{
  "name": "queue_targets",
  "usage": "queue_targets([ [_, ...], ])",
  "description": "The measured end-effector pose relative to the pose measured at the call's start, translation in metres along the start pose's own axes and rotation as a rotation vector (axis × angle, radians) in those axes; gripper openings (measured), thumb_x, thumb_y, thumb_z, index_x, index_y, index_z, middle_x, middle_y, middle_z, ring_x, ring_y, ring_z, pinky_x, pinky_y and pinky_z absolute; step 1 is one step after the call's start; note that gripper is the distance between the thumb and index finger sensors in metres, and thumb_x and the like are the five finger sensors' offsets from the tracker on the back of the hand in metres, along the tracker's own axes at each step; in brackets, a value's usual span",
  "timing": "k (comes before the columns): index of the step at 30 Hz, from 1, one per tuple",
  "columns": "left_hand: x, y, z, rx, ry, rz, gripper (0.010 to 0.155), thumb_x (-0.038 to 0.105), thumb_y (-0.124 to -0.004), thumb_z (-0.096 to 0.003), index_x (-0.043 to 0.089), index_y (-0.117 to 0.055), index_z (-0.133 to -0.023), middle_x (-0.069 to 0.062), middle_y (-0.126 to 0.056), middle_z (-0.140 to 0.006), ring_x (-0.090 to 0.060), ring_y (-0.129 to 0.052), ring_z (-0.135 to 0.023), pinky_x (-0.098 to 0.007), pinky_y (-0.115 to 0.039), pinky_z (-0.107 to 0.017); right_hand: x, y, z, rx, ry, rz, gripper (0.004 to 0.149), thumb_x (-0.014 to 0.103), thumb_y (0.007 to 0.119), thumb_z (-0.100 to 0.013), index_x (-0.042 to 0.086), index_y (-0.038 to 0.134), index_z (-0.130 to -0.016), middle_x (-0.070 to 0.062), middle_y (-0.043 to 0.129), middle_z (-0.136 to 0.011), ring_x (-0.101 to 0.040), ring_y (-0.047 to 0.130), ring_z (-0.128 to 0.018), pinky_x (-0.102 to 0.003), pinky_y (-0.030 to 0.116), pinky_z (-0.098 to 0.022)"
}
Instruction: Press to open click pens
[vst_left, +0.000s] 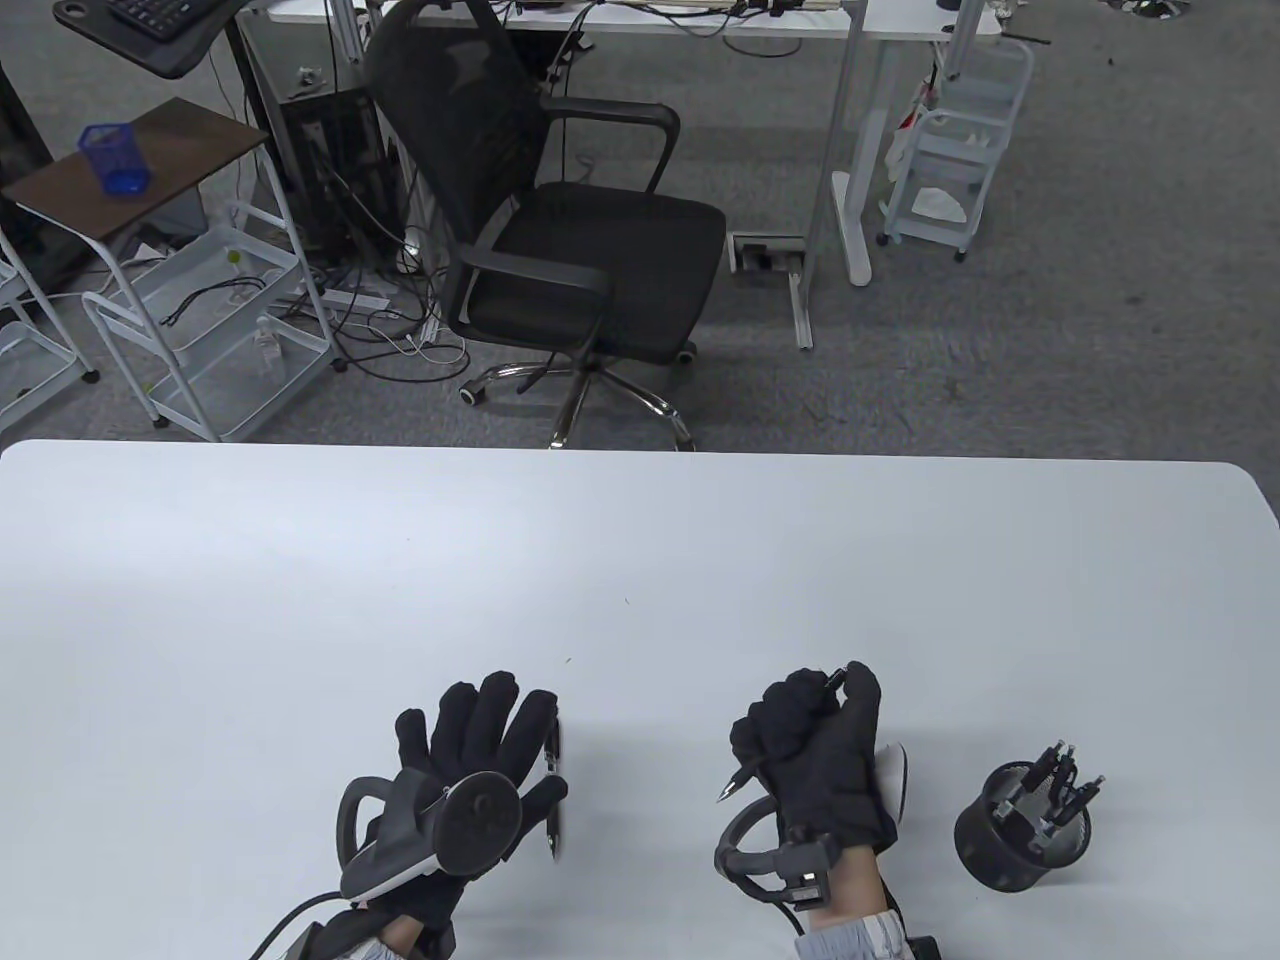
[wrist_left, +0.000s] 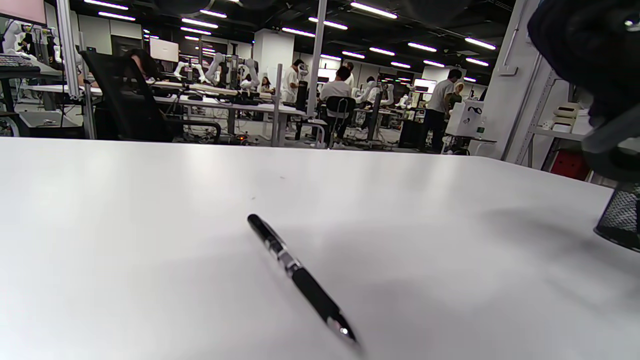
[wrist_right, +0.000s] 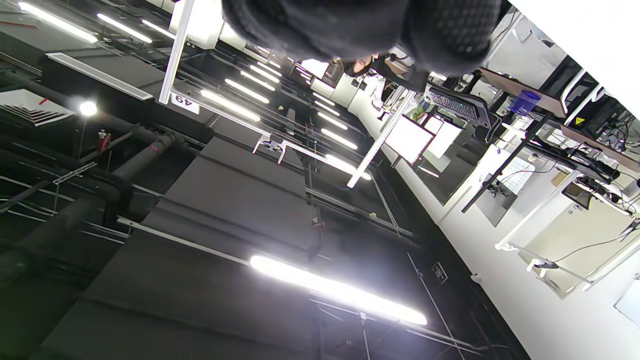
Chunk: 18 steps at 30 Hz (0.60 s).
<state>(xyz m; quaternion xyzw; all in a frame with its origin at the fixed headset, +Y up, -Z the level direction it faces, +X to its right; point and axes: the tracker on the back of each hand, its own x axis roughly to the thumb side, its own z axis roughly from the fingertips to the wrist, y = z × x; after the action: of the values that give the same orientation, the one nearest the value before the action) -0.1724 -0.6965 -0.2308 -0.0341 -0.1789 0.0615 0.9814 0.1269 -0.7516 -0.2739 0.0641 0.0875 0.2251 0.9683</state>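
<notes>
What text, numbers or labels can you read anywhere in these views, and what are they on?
"49": white tag on a ceiling rail, right wrist view, seen turned over.
Yellow warning sticker on a cart: too small to read.
Nothing legible on the pens, pen cup or gloves.

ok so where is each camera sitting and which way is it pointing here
Table view: above the table, looking down; shows left hand flat beside a pen, right hand gripping another pen, pen cup.
Left wrist view: low over the table, facing across it at the lying pen; a dark glove at top right.
Right wrist view: tipped up at ceiling lights; glove fingers at top.
Shared: the lying pen, table and left wrist views.
</notes>
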Motion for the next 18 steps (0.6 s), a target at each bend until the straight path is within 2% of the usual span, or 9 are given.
queue_targets([
  [3,0.0,0.0,0.0,0.0,0.0,-0.001,0.07,0.058,-0.053,-0.0699,0.027,-0.025,-0.126,-0.022,-0.025,-0.132,-0.059,-0.036,-0.117,-0.082,-0.031,-0.075,0.001,0.001,-0.001,0.014,-0.007,0.002,0.059,0.059,0.031,-0.068,0.015,0.068,-0.082,-0.001,0.083,-0.064,-0.012,0.085,-0.045,-0.04,0.077,-0.054],
  [4,0.0,0.0,0.0,0.0,-0.001,0.0,0.07,0.059,-0.053,-0.0699,0.027,-0.025,-0.126,-0.021,-0.025,-0.132,-0.059,-0.036,-0.117,-0.081,-0.031,-0.076,0.002,0.002,-0.003,0.038,-0.013,0.012,0.059,0.057,0.032,-0.069,0.011,0.065,-0.088,-0.006,0.081,-0.071,-0.017,0.085,-0.052,-0.045,0.073,-0.059],
  [6,0.0,0.0,0.0,0.0,-0.001,0.0,0.07,0.059,-0.053,-0.0699,0.027,-0.025,-0.126,-0.021,-0.025,-0.132,-0.059,-0.036,-0.117,-0.081,-0.031,-0.075,0.007,0.009,-0.007,0.129,-0.009,0.107,0.057,0.045,0.035,-0.072,0.001,0.031,-0.109,-0.02,0.054,-0.098,-0.032,0.068,-0.079,-0.059,0.052,-0.073],
  [9,0.0,0.0,0.0,0.0,-0.001,0.0,0.07,0.058,-0.053,-0.0699,0.027,-0.025,-0.126,-0.021,-0.025,-0.132,-0.059,-0.037,-0.117,-0.082,-0.031,-0.075,0.012,0.017,-0.009,0.172,-0.024,0.258,0.055,0.029,0.034,-0.072,-0.005,0.011,-0.109,-0.026,0.035,-0.106,-0.035,0.06,-0.087,-0.062,0.046,-0.075],
  [12,0.0,0.0,0.0,0.001,0.0,0.002,0.07,0.058,-0.053,-0.0699,0.027,-0.025,-0.126,-0.021,-0.025,-0.132,-0.059,-0.036,-0.117,-0.082,-0.031,-0.075,0.015,0.021,-0.009,0.133,-0.04,0.336,0.051,0.022,0.036,-0.07,-0.005,0.016,-0.108,-0.03,0.036,-0.106,-0.039,0.06,-0.088,-0.064,0.045,-0.073],
  [14,0.0,0.0,0.0,0.001,-0.001,0.002,0.07,0.058,-0.053,-0.0699,0.027,-0.025,-0.126,-0.021,-0.025,-0.132,-0.059,-0.037,-0.117,-0.082,-0.031,-0.075,0.016,0.023,-0.011,0.181,-0.031,0.386,0.048,0.02,0.039,-0.07,-0.004,0.023,-0.11,-0.032,0.036,-0.109,-0.046,0.056,-0.092,-0.069,0.04,-0.073],
  [18,0.0,0.0,0.001,0.002,-0.001,0.003,0.07,0.058,-0.053,-0.07,0.027,-0.025,-0.126,-0.021,-0.025,-0.132,-0.059,-0.037,-0.117,-0.082,-0.031,-0.075,0.017,0.03,-0.012,0.268,0.001,0.498,0.045,0.016,0.046,-0.071,-0.003,0.039,-0.112,-0.038,0.02,-0.115,-0.062,0.026,-0.099,-0.075,0.023,-0.07],
])
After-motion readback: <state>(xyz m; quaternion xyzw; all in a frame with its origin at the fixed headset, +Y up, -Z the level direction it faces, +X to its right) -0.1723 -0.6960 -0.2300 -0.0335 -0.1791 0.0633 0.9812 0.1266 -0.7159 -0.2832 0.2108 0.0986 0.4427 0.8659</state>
